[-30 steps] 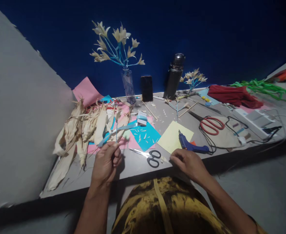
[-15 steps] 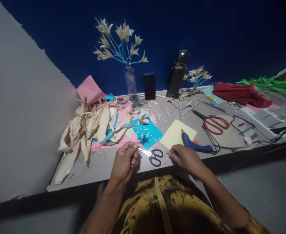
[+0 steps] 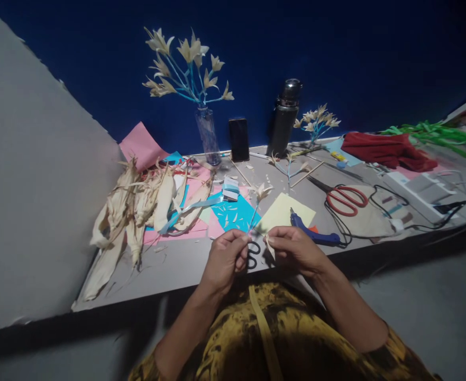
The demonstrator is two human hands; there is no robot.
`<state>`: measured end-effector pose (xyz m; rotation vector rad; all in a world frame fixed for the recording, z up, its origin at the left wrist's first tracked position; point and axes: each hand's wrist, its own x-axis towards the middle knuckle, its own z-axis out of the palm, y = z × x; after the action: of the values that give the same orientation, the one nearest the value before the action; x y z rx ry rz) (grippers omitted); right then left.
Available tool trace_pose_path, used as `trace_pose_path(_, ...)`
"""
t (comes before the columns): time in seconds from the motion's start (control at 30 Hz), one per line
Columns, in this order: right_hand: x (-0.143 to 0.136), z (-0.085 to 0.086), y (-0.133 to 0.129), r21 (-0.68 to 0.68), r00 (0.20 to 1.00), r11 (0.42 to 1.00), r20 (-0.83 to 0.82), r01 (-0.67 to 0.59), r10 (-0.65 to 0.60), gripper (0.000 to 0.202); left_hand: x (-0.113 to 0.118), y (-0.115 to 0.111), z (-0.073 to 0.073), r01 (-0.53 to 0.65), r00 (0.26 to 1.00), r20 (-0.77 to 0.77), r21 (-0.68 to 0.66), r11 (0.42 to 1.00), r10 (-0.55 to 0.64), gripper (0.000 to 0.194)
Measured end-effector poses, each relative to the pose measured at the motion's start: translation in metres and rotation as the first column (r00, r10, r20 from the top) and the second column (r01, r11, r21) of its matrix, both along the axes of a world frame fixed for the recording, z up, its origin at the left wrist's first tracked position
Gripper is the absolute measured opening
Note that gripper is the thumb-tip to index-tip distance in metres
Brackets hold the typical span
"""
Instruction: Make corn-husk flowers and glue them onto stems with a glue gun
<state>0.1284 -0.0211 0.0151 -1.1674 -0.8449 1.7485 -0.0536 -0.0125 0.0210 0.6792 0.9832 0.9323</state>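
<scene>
My left hand (image 3: 225,259) is closed in a pinch on the blue stem of a corn husk flower (image 3: 262,193), whose pale bloom points up. Close by on the right, my right hand (image 3: 296,250) pinches a small pale husk petal (image 3: 271,248) that hangs from the fingertips. Between and below the hands lie black-handled scissors (image 3: 252,255), their blades hidden by my left hand. A blue glue gun (image 3: 316,232) rests just beyond my right hand. Blue paper (image 3: 227,214) with thin husk slivers and a yellow sheet (image 3: 290,211) lie past my hands.
Dried corn husks (image 3: 133,211) pile up at left. Along the wall stand a glass vase (image 3: 208,135) of husk flowers, a phone (image 3: 238,139) and a dark flask (image 3: 283,121). Red-handled scissors (image 3: 347,200), a dark red cloth (image 3: 387,152) and a white power strip (image 3: 411,198) lie right.
My left hand has moved right with the flower, now over the scissors' blades. My right hand has come slightly left and up, and a petal now shows in its fingers.
</scene>
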Motion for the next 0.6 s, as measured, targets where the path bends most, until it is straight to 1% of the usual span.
trace_pose_path(0.07, -0.005, -0.001, 0.002, 0.035, 1.000, 0.999, -0.001, 0.000, 0.000, 0.037, 0.001, -0.001, -0.001, 0.010, 1.000, -0.009, 0.009, 1.000, -0.010, 0.030)
trace_pose_path(0.13, -0.009, -0.003, 0.003, 0.092, 0.997, 0.996, 0.067, 0.018, -0.024, 0.037, 0.002, -0.003, -0.002, 0.020, 0.999, -0.031, 0.025, 0.999, -0.019, 0.029)
trace_pose_path(0.27, -0.016, -0.006, 0.004, 0.173, 0.973, 0.982, 0.201, 0.082, -0.116, 0.035, 0.003, -0.004, -0.002, 0.030, 0.998, -0.065, 0.053, 0.998, -0.027, 0.027)
trace_pose_path(0.37, -0.019, -0.003, 0.004, 0.250, 0.956, 0.968, 0.275, 0.033, -0.103, 0.028, 0.003, -0.004, -0.001, 0.043, 0.995, -0.091, 0.056, 0.998, -0.037, 0.027)
trace_pose_path(0.47, -0.020, 0.004, 0.003, 0.346, 0.926, 0.938, 0.359, -0.016, -0.116, 0.024, 0.005, -0.003, 0.000, 0.049, 0.993, -0.111, 0.049, 0.998, -0.043, 0.027)
trace_pose_path(0.53, -0.019, 0.007, 0.003, 0.383, 0.921, 0.923, 0.369, -0.027, -0.127, 0.023, 0.005, -0.003, 0.001, 0.046, 0.994, -0.103, 0.038, 0.998, -0.041, 0.027)
trace_pose_path(0.6, -0.017, 0.008, 0.003, 0.384, 0.930, 0.923, 0.348, -0.029, -0.116, 0.023, 0.006, -0.003, 0.001, 0.046, 0.995, -0.085, 0.028, 0.999, -0.044, 0.026)
